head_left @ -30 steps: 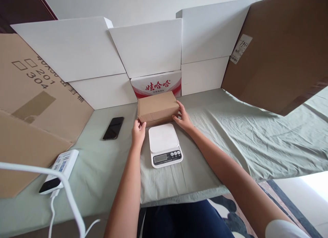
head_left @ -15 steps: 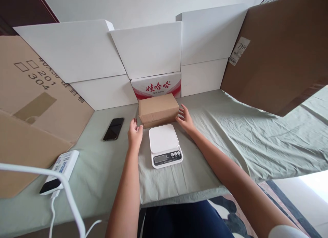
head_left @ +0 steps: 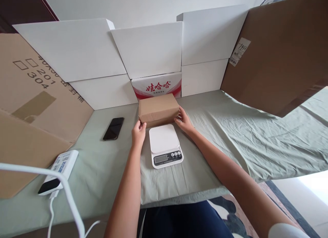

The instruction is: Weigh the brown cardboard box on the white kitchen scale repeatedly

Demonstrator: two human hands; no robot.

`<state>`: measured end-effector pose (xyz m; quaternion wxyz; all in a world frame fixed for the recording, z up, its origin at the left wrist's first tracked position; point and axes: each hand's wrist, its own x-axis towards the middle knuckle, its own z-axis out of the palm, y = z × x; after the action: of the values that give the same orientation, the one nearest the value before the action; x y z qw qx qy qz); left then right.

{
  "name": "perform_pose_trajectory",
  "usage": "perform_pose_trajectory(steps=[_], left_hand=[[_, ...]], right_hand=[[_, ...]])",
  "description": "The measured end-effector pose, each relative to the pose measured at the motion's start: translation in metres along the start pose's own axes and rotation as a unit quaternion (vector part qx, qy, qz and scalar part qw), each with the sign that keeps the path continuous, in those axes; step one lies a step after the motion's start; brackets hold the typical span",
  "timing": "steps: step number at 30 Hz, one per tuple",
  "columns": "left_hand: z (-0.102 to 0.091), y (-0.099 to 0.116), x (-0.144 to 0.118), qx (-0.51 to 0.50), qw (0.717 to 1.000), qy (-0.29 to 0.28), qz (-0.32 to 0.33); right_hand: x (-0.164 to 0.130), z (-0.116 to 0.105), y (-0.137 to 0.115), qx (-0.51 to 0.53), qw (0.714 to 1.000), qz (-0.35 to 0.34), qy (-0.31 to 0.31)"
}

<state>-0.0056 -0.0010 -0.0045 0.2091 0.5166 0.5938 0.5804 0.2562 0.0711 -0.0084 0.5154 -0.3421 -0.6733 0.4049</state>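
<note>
Where they hovered, both hands [head_left: 138, 133] now grip box [head_left: 158, 108].

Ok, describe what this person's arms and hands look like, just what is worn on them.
Both forearms are bare from wrist to past the elbow. The left hand and right hand wear no gloves, and no ring, watch or bracelet shows. At the lower right corner a short white sleeve covers the right upper arm. The left arm's sleeve is out of frame.

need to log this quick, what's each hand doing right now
Left hand: fingers against the left end of the brown cardboard box.
Right hand: fingers against the box's right end; the box sits behind the white kitchen scale.
</note>
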Motion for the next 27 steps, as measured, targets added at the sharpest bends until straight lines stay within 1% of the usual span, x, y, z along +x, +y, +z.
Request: perform_pose_trajectory(steps=[3, 5, 9, 11, 14, 17, 19, 22, 27], left_hand=[[-0.004, 0.003, -0.001, 0.026, 0.999, 0.007, 0.025], [-0.006, 0.008, -0.001, 0.023, 0.999, 0.019, 0.04], [-0.011, 0.026, -0.011, 0.002, 0.997, 0.046, 0.062], [-0.015, 0.035, -0.026, -0.006, 0.996, 0.06, 0.061], [-0.023, 0.044, -0.061, -0.027, 0.996, 0.074, 0.043], [-0.029, 0.046, -0.099, -0.041, 0.995, 0.085, 0.016], [-0.031, 0.045, -0.118, -0.048, 0.995, 0.089, -0.001], [-0.031, 0.045, -0.133, -0.055, 0.995, 0.082, -0.02], [-0.031, 0.044, -0.135, -0.056, 0.995, 0.072, -0.038]], right_hand=[[-0.002, 0.001, -0.004, -0.003, 1.0, -0.027, 0.008], [-0.003, 0.001, -0.008, -0.018, 0.998, -0.05, 0.019], [-0.012, -0.002, -0.023, -0.055, 0.991, -0.113, 0.044], [-0.023, -0.005, -0.033, -0.063, 0.988, -0.132, 0.048], [-0.049, -0.008, -0.044, -0.068, 0.987, -0.135, 0.047], [-0.081, -0.011, -0.05, -0.077, 0.987, -0.135, 0.039], [-0.098, -0.012, -0.053, -0.084, 0.987, -0.136, 0.036], [-0.113, -0.014, -0.058, -0.099, 0.985, -0.134, 0.039], [-0.117, -0.013, -0.063, -0.11, 0.985, -0.126, 0.039]])
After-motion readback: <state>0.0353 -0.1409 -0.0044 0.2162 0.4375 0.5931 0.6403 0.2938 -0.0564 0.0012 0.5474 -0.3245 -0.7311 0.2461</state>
